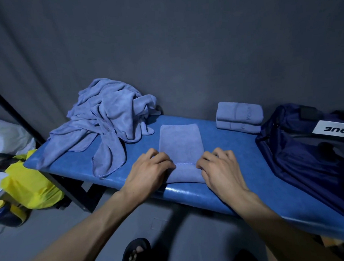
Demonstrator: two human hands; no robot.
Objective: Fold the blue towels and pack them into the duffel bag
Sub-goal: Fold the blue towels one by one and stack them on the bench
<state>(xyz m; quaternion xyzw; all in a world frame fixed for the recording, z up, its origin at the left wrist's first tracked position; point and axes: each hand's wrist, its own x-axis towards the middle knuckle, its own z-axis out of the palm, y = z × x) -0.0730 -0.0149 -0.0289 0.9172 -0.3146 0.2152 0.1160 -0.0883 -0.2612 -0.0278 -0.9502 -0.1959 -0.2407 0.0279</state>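
Observation:
A blue towel (180, 141), folded into a narrow strip, lies on the blue padded bench (199, 194), running away from me. Its near end is turned up into a fold. My left hand (149, 170) grips that fold at its left side, and my right hand (218, 167) grips it at the right, fingers curled over the cloth. A heap of unfolded blue towels (107, 117) sits at the bench's back left. Two folded towels (239, 117) are stacked at the back right. The dark navy duffel bag (306, 156) lies on the bench's right end.
A grey curtain hangs close behind the bench. Left of the bench, on the floor, are a yellow plastic bag (29, 186) and a slanting black frame bar (18, 115). My sandalled foot (136, 254) stands on the grey floor below.

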